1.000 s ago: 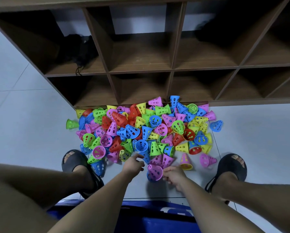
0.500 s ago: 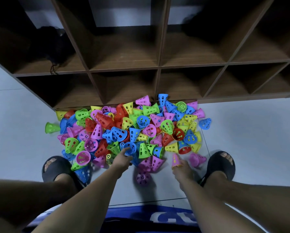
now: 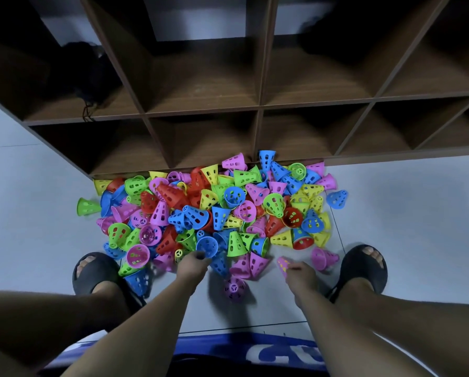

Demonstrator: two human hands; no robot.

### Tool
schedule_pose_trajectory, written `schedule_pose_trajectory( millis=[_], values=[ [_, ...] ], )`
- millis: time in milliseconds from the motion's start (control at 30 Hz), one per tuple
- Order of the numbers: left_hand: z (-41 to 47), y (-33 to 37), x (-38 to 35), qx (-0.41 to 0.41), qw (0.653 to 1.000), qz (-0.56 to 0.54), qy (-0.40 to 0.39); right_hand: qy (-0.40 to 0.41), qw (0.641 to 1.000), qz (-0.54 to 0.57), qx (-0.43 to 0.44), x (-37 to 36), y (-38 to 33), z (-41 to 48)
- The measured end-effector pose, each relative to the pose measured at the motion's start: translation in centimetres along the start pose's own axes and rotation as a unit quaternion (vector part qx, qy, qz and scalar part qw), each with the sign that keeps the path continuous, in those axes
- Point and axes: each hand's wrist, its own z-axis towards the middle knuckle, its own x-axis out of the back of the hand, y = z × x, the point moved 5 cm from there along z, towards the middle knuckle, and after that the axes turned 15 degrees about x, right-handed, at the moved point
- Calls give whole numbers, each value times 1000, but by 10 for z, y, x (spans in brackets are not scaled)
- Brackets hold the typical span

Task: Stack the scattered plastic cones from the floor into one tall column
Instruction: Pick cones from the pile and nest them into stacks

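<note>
Pinching a pink cone [image 3: 282, 263], right hand [image 3: 300, 276] (lettering [image 3: 279, 355] illegible).

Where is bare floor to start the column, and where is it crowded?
Bare floor lies between left forearm and right forearm, beside the lone purple cone; wider bare tiles flank the cone pile on both sides. The pile, against the shelf, is crowded.

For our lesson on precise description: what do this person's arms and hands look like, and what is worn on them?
Both arms are bare, with no sleeves in view: left arm, right arm. The left hand and right hand wear no gloves, and no watch, bracelet or ring shows.
</note>
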Motion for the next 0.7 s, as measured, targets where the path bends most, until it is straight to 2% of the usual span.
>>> schedule_pose_trajectory(
  millis=[167,400,700],
  values=[
    [-17,8,10,-55,996,57,41,-19,999,-12,37,-2,-25,-14],
    [-42,22,32,-137,974,113,140,-49,998,36,23,-19,-40,-36],
    [-60,21,51,-110,985,-13,130,-143,983,111,-16,-40,-48,-61]
  ],
)
